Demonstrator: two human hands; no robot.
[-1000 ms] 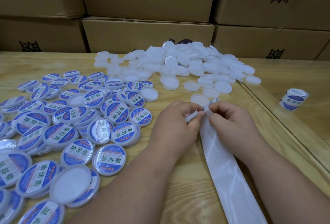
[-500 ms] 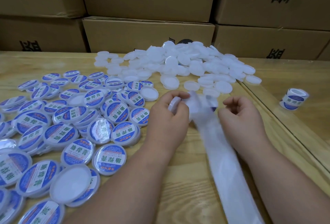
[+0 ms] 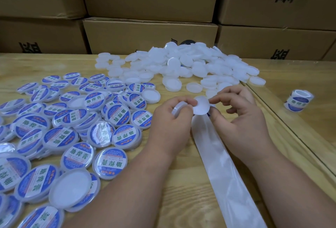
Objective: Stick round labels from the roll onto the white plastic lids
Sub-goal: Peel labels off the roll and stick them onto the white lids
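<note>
My left hand [image 3: 169, 124] is closed around a bare white lid [image 3: 179, 108], held on edge, and its thumb touches a round label [image 3: 201, 106]. The label's white back faces me, with a sliver of blue at its lower right. My right hand [image 3: 240, 118] pinches the label's right side between forefinger and thumb. A long strip of shiny backing paper [image 3: 218, 164] trails from under the label toward the lower right. The label roll [image 3: 298, 103] stands apart at the right. Unlabelled white lids [image 3: 190, 66] are heaped behind my hands.
Several lids with blue-and-white labels [image 3: 72, 127] cover the left half of the wooden table [image 3: 181, 182]. Stacked cardboard boxes [image 3: 145, 33] wall off the far edge. A seam in the tabletop [image 3: 291, 127] runs diagonally on the right.
Both hands were together at the end of the backing strip. They have since drawn apart and lifted; the round label is now free of the strip and the left hand shows a lid.
</note>
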